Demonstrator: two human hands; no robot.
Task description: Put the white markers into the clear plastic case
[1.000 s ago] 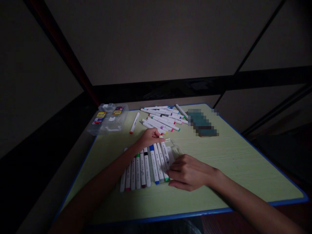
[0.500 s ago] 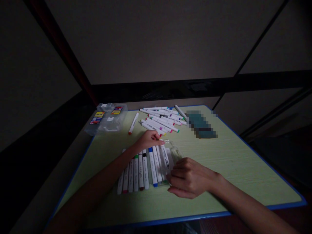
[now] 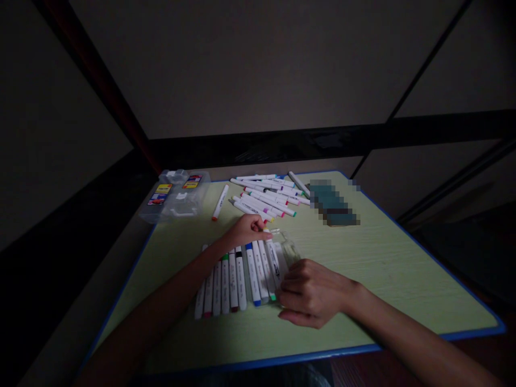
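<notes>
My left hand is closed at the far end of a white marker, thumb and fingers pinching its tip. This marker lies at the right end of a row in a clear plastic case, and its green near end shows beside my right fingers. My right hand is curled over the case's right side, gripping it; its fingertips are partly hidden. Left of the case's markers, one of them blue-ended, lies another row of white markers, partly covered by my left forearm.
A loose pile of white markers with coloured ends lies at the back. One orange-ended marker is apart from it. A clear box with labels stands at the back left, and a pixelated dark green object at the back right.
The marker under my left hand has shifted slightly and lies closer in line with the row, its green near end now showing. Both hands stay nearly in place.
</notes>
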